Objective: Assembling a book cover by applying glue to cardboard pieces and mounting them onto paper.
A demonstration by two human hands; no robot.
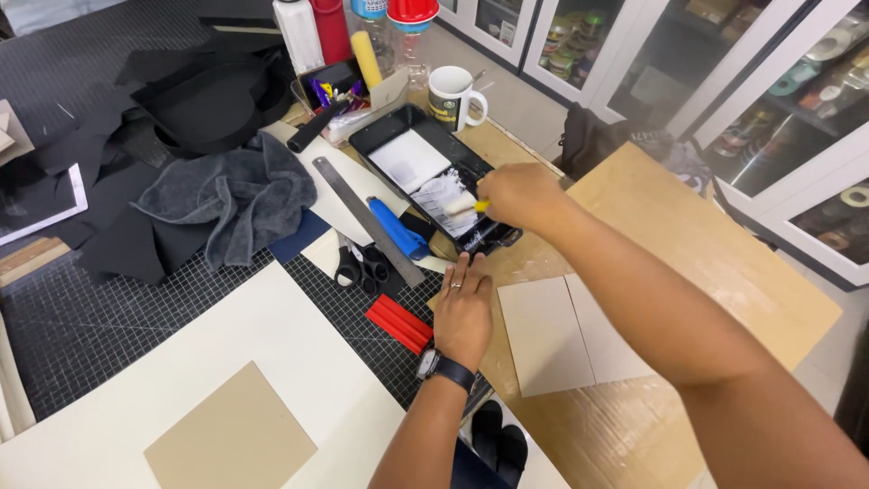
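- Currently the right hand (520,195) is closed around the yellow handle of a small roller (460,206), whose white sleeve rests on the ribbed slope of the black paint tray (385,129).
- The tray sits at the far edge of the brown board (724,263), just beside the white mug (450,95), with white glue pooled in its upper part.
- To load the sleeve well, judge the stroke short and light: roll over the ribs so that the coat spreads evenly, and keep the sleeve clear of the tray rim.
- The left hand (463,312) lies flat, palm down and fingers together, holding nothing; it presses on the board's near edge close to the red strips (398,323).
- The right forearm reaches diagonally across the board, wrist bent slightly down toward the tray.
- Two grey cards (561,330) lie touching side by side under the right forearm, near the left hand.
- A blue-handled knife (398,228), black scissors (360,267) and a steel ruler (367,217) lie left of the tray.
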